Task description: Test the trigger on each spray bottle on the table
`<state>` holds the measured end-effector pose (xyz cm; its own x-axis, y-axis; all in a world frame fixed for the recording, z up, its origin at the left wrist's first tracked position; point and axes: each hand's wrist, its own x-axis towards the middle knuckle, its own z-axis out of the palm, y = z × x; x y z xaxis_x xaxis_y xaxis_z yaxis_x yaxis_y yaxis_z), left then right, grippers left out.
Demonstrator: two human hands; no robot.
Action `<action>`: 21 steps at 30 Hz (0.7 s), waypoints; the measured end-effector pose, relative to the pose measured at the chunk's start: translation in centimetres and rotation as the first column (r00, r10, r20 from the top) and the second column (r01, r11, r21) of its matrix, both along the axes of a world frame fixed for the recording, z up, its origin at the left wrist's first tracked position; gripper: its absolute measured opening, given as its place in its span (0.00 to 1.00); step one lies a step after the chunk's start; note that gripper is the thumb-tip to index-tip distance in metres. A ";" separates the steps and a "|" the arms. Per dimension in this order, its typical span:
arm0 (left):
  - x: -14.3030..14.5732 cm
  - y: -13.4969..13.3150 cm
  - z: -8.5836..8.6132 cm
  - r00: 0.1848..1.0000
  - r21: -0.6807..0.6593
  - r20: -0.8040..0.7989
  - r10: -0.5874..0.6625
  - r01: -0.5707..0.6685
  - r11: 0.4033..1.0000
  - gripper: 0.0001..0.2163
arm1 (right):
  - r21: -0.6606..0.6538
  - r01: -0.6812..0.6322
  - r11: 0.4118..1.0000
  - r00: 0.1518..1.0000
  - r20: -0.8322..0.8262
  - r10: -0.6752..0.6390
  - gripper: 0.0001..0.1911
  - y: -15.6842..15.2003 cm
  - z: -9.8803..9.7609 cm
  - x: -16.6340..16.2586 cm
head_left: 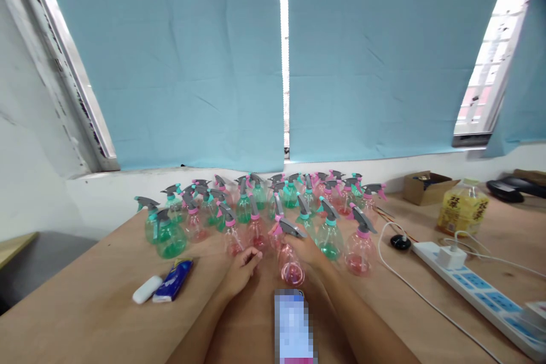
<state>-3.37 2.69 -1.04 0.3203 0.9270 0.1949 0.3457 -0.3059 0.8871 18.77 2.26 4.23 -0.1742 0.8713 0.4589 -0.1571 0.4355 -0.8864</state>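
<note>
My right hand (306, 244) grips a clear pink spray bottle (290, 264) by its grey and pink trigger head. The bottle is tilted, its round base turned towards me. My left hand (244, 268) rests on the table to the left of that bottle, fingers loosely curled, with nothing visible in them. Just beyond my hands stand several more spray bottles, among them a pink one (257, 232) and a green one (330, 242). Another pink bottle (357, 253) stands to the right of my right hand. A phone (294, 324) with a blurred screen lies in front of me.
A white case (147, 290) and a blue packet (174, 281) lie on the left. On the right are a power strip (478, 290) with cables, a black round object (400, 242), a yellow-labelled jug (463, 210) and a cardboard box (426, 189). Blue curtains (191, 68) hang behind.
</note>
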 end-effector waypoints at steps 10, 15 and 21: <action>0.1 -0.3 0.2 1.000 0.001 -0.010 -0.008 0.008 1.000 0.18 | 0.005 0.058 0.998 0.998 -0.005 -0.058 0.09 0.4 -0.4 -0.4; 0.1 -0.4 0.0 0.999 0.042 -0.037 -0.015 0.017 0.999 0.17 | 0.153 0.207 0.966 0.976 0.033 -0.214 0.11 0.0 -1.0 -0.5; 0.6 -1.6 0.4 0.997 0.150 -0.075 -0.015 0.026 0.988 0.13 | 0.289 0.273 0.918 0.953 0.050 -0.299 0.11 -0.5 -2.0 -1.1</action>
<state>-2.75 1.11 -0.59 0.3572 0.8819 0.3076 0.4004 -0.4421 0.8026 17.70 1.77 2.24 0.0112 0.7318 0.6815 0.0868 0.6782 -0.7297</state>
